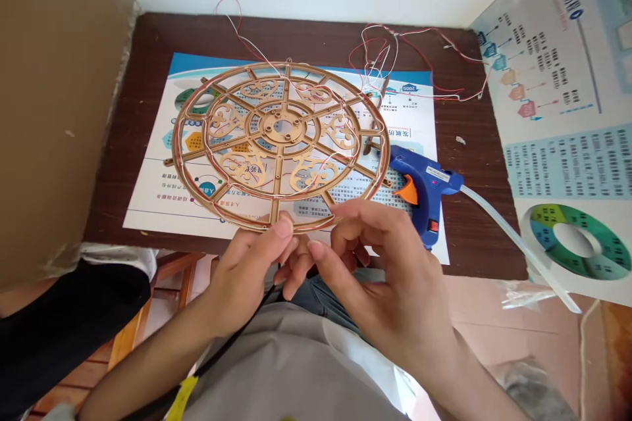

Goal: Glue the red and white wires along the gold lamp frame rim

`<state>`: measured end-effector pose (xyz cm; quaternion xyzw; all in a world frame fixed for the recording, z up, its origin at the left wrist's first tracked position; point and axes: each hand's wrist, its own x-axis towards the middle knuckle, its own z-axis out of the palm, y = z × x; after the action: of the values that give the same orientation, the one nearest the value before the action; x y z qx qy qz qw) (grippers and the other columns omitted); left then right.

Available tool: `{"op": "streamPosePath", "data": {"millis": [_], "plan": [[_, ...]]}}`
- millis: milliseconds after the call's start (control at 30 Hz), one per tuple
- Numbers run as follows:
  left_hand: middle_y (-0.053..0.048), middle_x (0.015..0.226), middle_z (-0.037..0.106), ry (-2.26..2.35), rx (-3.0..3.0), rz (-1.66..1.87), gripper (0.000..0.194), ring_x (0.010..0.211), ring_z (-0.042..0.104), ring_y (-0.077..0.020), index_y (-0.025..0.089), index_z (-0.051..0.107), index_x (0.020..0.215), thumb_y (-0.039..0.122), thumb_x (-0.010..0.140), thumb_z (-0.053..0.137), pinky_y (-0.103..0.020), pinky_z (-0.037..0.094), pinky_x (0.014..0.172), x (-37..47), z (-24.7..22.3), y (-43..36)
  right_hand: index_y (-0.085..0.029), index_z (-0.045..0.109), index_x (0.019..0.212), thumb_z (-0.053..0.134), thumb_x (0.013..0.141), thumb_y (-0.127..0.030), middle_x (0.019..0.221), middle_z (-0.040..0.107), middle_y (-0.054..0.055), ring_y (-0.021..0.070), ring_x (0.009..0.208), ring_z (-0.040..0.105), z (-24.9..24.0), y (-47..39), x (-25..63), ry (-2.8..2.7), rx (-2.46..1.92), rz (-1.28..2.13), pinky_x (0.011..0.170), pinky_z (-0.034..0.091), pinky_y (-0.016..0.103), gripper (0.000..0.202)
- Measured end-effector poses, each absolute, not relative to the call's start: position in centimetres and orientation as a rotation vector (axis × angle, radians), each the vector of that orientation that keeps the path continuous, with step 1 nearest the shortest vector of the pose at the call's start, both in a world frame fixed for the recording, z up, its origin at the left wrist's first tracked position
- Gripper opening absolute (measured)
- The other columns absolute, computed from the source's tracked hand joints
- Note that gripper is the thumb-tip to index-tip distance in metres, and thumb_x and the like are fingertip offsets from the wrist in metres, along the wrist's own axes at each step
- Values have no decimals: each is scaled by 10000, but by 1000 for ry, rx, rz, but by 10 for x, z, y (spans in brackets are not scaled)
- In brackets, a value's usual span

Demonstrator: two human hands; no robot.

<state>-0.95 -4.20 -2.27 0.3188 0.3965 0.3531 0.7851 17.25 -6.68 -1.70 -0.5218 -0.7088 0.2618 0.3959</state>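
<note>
A large gold-coloured wheel-shaped frame with spokes and scroll ornaments lies over a printed sheet. Thin red and white wires run along its rings and between the spokes. At the near rim is my left hand, its thumb pressed down towards curled fingers; what it grips, if anything, is hidden. Close on its right, my right hand has thumb and index finger apart, the index tip by the rim and the other fingers bent. Nothing shows between them. A blue glue gun with an orange trigger rests right of the frame.
The printed sheet covers part of the dark brown table. Loose wires trail at the back right. A clear glue stick extends from the glue gun over the table's edge. Panels stand on three sides. A person's dark sleeve is at left.
</note>
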Motion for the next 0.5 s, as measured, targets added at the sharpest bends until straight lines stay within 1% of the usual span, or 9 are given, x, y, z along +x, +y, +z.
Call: {"op": "streamPosePath", "data": {"millis": [33,67,100,167,233,333,400,500], "plan": [[31,568,558,853,689,763,670,559,479,-132,241,460,669,764,953,767,-294,356,574,-9,-23,-42,-232,592,1359,692,1110,-198,791,574,-86,90,603,548,-22,-63,170,-1793,-1311,655,566,493,206,270],[32,564,554,849,690,764,664,557,476,-134,242,462,675,763,956,764,-296,353,572,-9,-23,-42,-222,610,1384,694,1106,-185,783,572,-87,87,595,536,-25,-60,169,-1807,-1294,635,564,489,206,293],[32,567,555,844,691,764,660,555,473,-134,244,462,680,763,957,760,-298,350,571,-9,-23,-42,-213,641,1368,704,1103,-183,779,583,-83,85,587,524,-28,-58,168,-1824,-1282,607,556,479,210,275],[34,572,549,835,698,759,658,550,465,-133,244,460,676,758,962,754,-304,347,575,-9,-23,-41,-199,701,1271,730,1099,-203,780,628,-64,83,570,508,-28,-57,168,-1846,-1275,551,538,459,225,175],[35,569,527,832,707,748,664,550,455,-130,239,463,657,749,978,740,-308,343,585,-9,-24,-42,-189,727,1198,742,1100,-228,767,663,-52,82,547,503,-25,-58,170,-1856,-1284,542,530,462,233,106],[33,557,500,833,721,735,682,553,445,-128,235,458,624,744,1004,706,-312,335,594,-10,-26,-42,-184,742,1165,738,1106,-242,737,688,-49,80,518,516,-22,-59,171,-1871,-1298,556,531,486,230,83],[27,561,505,830,724,723,679,553,449,-131,237,458,620,742,1017,680,-317,338,591,-11,-27,-42,-182,749,1165,742,1100,-232,748,718,-42,75,507,528,-21,-58,172,-1885,-1297,552,508,479,224,82],[15,583,529,828,732,696,632,558,465,-141,224,533,651,705,1047,639,-326,355,594,-14,-27,-42,-189,756,1179,744,1090,-200,810,779,-21,81,540,595,-22,-56,172,-1905,-1284,539,501,486,220,90]]}}
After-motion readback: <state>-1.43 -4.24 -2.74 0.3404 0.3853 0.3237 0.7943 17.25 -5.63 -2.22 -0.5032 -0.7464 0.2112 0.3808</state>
